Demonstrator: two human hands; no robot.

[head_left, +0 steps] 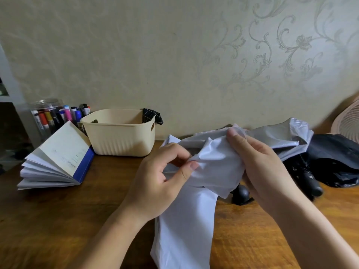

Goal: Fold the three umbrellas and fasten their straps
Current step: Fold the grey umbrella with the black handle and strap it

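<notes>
A pale lilac-white umbrella [186,226] lies across the wooden table, its loose canopy bunched up in the middle. My left hand [155,183] pinches a fold of that cloth between thumb and fingers. My right hand [260,164] grips the bunched cloth from the right, fingers curled over its top. A dark round handle [241,195] shows just under my right hand. To the right lies a black umbrella [334,162], loosely collapsed, with its black handle [310,181] pointing toward me. No strap can be made out.
A cream plastic basket [120,133] with a dark checked cloth [152,115] over its rim stands at the back. Left of it are an open book [56,162] and a jar of markers [52,117]. A pink ribbed fan [347,123] sits at the far right.
</notes>
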